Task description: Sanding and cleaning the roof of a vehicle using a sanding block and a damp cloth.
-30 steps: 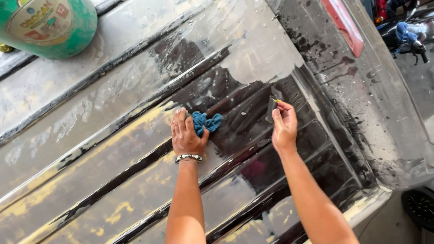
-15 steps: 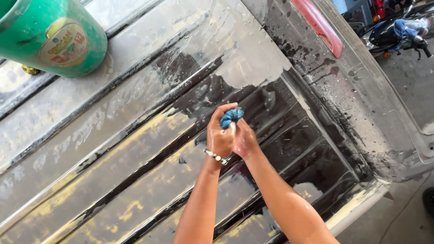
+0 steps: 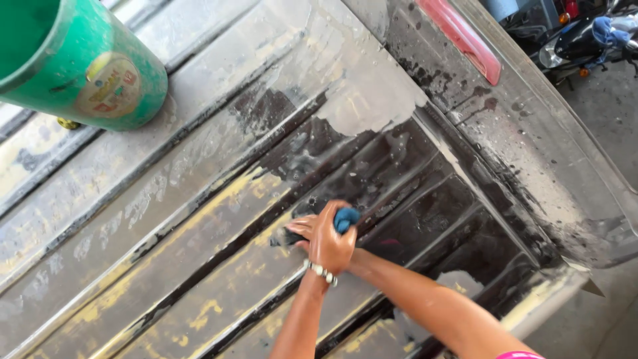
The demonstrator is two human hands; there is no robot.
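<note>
My left hand [image 3: 329,244], with a beaded bracelet at the wrist, is closed around a blue cloth [image 3: 346,219] and presses it onto the wet, dark part of a ribbed metal truck bed [image 3: 199,199]. My right arm comes in from the lower right and crosses under the left hand. Only the fingertips of my right hand [image 3: 302,227] show, lying on a small dark piece [image 3: 284,237] on the bed. What the right hand grips is hidden.
A green plastic bucket [image 3: 86,73] stands on the bed at the upper left. The bed's dusty side wall with a red strip [image 3: 465,40] runs along the right. A parked motorbike [image 3: 585,33] sits beyond it. Yellowed worn ribs fill the lower left.
Both hands were apart on the bed a second ago, then came together over the blue cloth. Now they press down on the bed, left hand over right. The view has shifted closer.
</note>
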